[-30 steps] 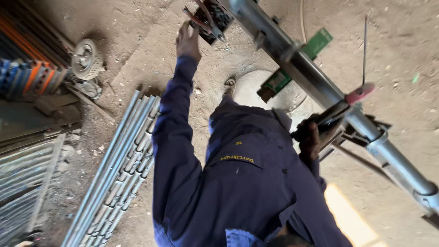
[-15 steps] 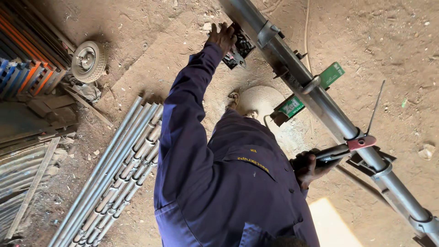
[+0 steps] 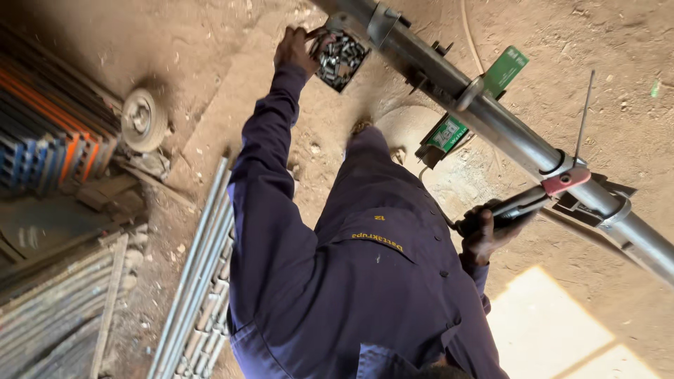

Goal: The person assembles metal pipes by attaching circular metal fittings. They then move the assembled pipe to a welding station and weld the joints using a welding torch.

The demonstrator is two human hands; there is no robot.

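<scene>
Two hands are at work along one long grey steel pipe [image 3: 505, 133] that crosses the view from twelve o'clock down to four o'clock, carried above the dirt floor [image 3: 632, 56]. The left hand [image 3: 293, 50], at the end of a dark blue sleeve [image 3: 263, 168] stretched up toward eleven o'clock, sits against the edge of a small dark box of metal fittings [image 3: 340, 57] that lies just under the pipe near a clamp [image 3: 382, 24]; its fingers curl around the box's near edge, though how tightly they press cannot be told from here. The right hand [image 3: 484, 235], at about three o'clock of the body, has its fingers wrapped shut around the dark handle of an electrode holder [image 3: 523, 205], whose red jaw [image 3: 566, 180] rests against the pipe beside a ring clamp [image 3: 558, 163] and pinches a thin welding rod [image 3: 584, 116] that stands nearly upright toward one o'clock. Two green tags or small boxes [image 3: 507, 67] hang at the pipe near its middle, one above and one below it. On the floor at seven o'clock lies a bundle of grey threaded rods or tubes [image 3: 203, 281], and at nine o'clock a small wheel [image 3: 144, 119] rests beside stacked blue and orange steel sections [image 3: 42, 140]. A bright patch of sunlight [image 3: 554, 323] falls on the ground at five o'clock.
</scene>
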